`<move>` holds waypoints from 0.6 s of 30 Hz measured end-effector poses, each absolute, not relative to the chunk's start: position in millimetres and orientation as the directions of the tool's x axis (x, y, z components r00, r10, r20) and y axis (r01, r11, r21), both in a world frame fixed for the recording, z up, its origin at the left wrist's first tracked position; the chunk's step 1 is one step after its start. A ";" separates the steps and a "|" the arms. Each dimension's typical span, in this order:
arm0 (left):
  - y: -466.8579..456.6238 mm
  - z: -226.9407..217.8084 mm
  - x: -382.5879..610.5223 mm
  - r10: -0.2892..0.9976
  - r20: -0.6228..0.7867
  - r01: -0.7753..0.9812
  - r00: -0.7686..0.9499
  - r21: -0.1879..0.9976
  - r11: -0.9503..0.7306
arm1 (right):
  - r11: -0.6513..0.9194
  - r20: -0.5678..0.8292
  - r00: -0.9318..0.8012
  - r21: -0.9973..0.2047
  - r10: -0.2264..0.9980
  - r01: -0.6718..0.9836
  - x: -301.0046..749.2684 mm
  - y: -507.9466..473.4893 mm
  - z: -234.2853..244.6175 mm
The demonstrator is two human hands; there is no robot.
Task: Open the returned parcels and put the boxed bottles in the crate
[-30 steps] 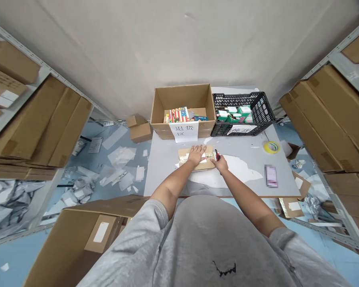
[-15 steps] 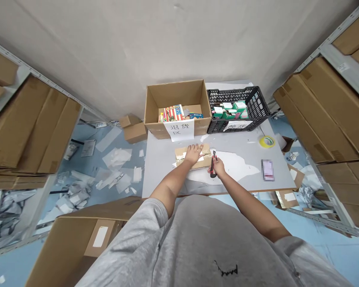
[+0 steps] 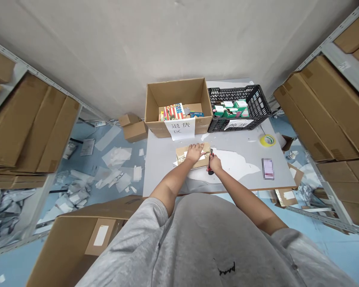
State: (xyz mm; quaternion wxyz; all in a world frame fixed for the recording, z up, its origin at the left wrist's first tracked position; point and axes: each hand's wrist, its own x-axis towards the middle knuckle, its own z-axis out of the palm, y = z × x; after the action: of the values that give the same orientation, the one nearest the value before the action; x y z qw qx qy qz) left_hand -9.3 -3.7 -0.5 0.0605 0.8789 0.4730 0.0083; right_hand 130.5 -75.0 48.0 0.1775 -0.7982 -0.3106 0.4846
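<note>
My left hand (image 3: pixel 195 152) lies flat on top of a brown cardboard parcel (image 3: pixel 182 154), which carries tape and white labels. My right hand (image 3: pixel 215 163) grips a black and red utility knife (image 3: pixel 210 170) upright at the parcel's right edge. The blade is hidden by my fingers and the parcel. The parcel rests on a pale grey table (image 3: pixel 170 171), close to its front edge.
An open carton (image 3: pixel 178 91) holding books and a black crate (image 3: pixel 257 99) holding small green-and-white boxes stand at the table's back. A tape roll (image 3: pixel 267 140) and a blurred flat item (image 3: pixel 268 168) lie to the right. Cardboard-stacked shelves flank the table; paper litters the floor.
My right hand has moved left with the knife, up against the parcel's right edge. My left hand stays on the parcel. The whole view has shifted slightly.
</note>
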 end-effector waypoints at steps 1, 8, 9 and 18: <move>-3.5 -0.3 -8.9 0.834 -0.045 0.832 0.550 0.115 -0.543 | -0.739 -0.661 0.331 -0.582 0.673 0.340 130.9 -75.8 48.7; 0.2 2.4 -6.0 0.845 -0.083 0.847 0.529 0.122 -0.518 | -0.753 -0.670 0.345 -0.569 0.657 0.329 126.2 -71.0 50.4; 0.3 2.5 -5.9 0.844 -0.087 0.847 0.529 0.120 -0.519 | -0.749 -0.668 0.341 -0.573 0.662 0.333 125.5 -72.9 49.7; 1.2 4.3 -5.6 0.850 -0.096 0.853 0.518 0.132 -0.505 | -0.767 -0.680 0.356 -0.549 0.641 0.332 122.6 -63.7 57.1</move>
State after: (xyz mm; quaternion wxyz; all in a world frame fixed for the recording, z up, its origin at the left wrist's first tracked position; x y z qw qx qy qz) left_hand -5.6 1.2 4.3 0.0812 0.8675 0.4907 -0.0093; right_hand 122.6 -63.7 57.1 0.1605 -0.8076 -0.3012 0.4809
